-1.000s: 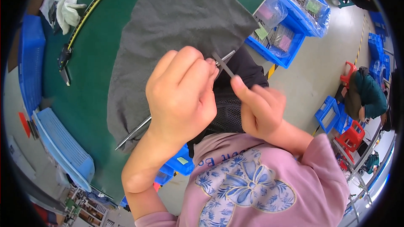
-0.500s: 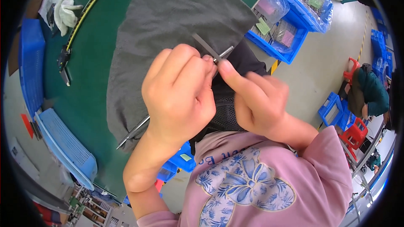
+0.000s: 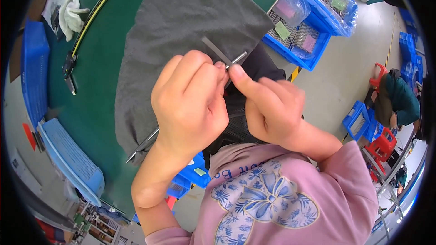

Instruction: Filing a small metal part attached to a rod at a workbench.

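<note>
My left hand (image 3: 188, 100) is closed around a thin shiny metal rod (image 3: 239, 57), whose end sticks out past the fingertips. A flat dark grey strip, which looks like a file (image 3: 214, 49), crosses the rod just beyond the fingers. My right hand (image 3: 274, 104) grips one end of that strip between thumb and curled fingers. Both hands are above a dark grey cloth (image 3: 181, 18). Beside my left forearm, another length of metal rod (image 3: 143, 145) shows over the cloth's edge; whether it joins the held rod is hidden by the hand.
The cloth lies on a green tabletop (image 3: 109, 31). A caliper (image 3: 69, 70) and a white glove (image 3: 71, 14) lie at the left. Blue baskets (image 3: 70, 159) line the left edge. Blue bins (image 3: 311, 66) of metal parts stand at the upper right. Another person (image 3: 402, 97) is at the far right.
Both hands have shifted slightly left, with the rod and the file. The file still crosses the rod.
</note>
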Tool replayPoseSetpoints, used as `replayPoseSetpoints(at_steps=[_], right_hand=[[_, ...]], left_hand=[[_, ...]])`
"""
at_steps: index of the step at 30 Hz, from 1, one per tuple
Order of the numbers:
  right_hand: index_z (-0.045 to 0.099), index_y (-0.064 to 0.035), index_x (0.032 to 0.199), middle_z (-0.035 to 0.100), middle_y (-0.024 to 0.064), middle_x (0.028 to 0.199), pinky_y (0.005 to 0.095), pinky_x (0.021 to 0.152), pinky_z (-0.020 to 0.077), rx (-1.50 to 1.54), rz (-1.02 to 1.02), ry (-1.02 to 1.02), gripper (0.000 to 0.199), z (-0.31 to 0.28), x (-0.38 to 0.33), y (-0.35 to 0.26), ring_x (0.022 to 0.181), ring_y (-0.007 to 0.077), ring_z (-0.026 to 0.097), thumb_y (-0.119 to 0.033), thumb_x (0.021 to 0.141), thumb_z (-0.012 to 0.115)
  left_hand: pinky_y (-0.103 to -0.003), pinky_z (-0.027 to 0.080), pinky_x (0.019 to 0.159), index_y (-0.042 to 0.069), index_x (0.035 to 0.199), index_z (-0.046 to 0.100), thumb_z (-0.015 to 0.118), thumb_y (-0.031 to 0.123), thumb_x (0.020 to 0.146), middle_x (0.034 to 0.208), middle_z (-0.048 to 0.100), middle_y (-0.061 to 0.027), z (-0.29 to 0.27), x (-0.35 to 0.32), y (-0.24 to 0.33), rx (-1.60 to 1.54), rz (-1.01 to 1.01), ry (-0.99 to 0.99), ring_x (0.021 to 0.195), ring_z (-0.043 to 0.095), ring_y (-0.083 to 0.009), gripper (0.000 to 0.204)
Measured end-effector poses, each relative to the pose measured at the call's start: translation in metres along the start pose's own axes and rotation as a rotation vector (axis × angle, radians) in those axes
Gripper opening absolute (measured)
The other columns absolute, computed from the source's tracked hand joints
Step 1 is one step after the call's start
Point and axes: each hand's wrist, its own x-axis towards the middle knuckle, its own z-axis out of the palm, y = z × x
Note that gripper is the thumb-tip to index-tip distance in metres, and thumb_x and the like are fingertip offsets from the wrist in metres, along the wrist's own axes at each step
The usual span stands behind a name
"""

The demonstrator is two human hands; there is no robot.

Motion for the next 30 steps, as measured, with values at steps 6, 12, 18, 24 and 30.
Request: replayPoseSetpoints(at_steps=[6, 12, 18, 24, 30], right_hand=[[0.067, 0.0025, 0.112, 0.036, 0.002, 0.052, 0.0306, 0.038, 0.0261, -0.022, 0.021, -0.027, 0.052, -0.006, -0.018, 0.001, 0.038, 0.0162, 0.034, 0.011, 0.062, 0.057], [0.065, 0.005, 0.11, 0.037, 0.0, 0.051, 0.0281, 0.039, 0.0254, 0.029, -0.045, 0.078, 0.049, 0.014, -0.026, 0.013, 0.038, 0.0143, 0.035, 0.014, 0.064, 0.055], [0.064, 0.0065, 0.109, 0.037, 0.0016, 0.052, 0.029, 0.038, 0.0249, 0.073, -0.097, 0.131, 0.043, 0.023, -0.013, 0.015, 0.037, 0.0147, 0.032, 0.016, 0.068, 0.056], [0.07, -0.0015, 0.108, 0.036, -0.0004, 0.053, 0.027, 0.038, 0.0268, 0.046, -0.139, 0.279, 0.049, 0.039, -0.015, 0.026, 0.038, 0.0139, 0.033, 0.005, 0.06, 0.061], [0.07, -0.0016, 0.109, 0.033, -0.0014, 0.053, 0.0263, 0.038, 0.026, 0.016, -0.141, 0.218, 0.047, 0.037, -0.032, 0.031, 0.038, 0.0124, 0.032, 0.006, 0.063, 0.061]], left_hand=[[-0.035, 0.041, 0.052, 0.002, 0.072, 0.057, 0.07, -0.006, 0.065, 0.072, 0.051, -0.0065, 0.002, -0.001, -0.002, -0.012, -0.003, 0.001, 0.06, 0.049, -0.0253, 0.018], [-0.035, 0.041, 0.052, 0.002, 0.074, 0.057, 0.07, -0.006, 0.064, 0.073, 0.052, -0.0065, 0.001, -0.002, -0.001, -0.01, -0.001, 0.0, 0.061, 0.05, -0.0254, 0.018], [-0.035, 0.041, 0.052, 0.002, 0.074, 0.058, 0.07, -0.006, 0.064, 0.073, 0.052, -0.0062, 0.0, -0.001, -0.002, 0.023, 0.015, -0.002, 0.061, 0.051, -0.0251, 0.018], [-0.034, 0.041, 0.052, 0.002, 0.074, 0.057, 0.069, -0.007, 0.064, 0.073, 0.052, -0.0061, 0.002, -0.003, -0.002, 0.007, 0.027, -0.025, 0.061, 0.05, -0.0248, 0.018], [-0.035, 0.041, 0.052, 0.003, 0.073, 0.056, 0.069, -0.006, 0.064, 0.072, 0.051, -0.0064, 0.002, -0.002, -0.001, -0.029, 0.005, -0.017, 0.06, 0.05, -0.0249, 0.018]])
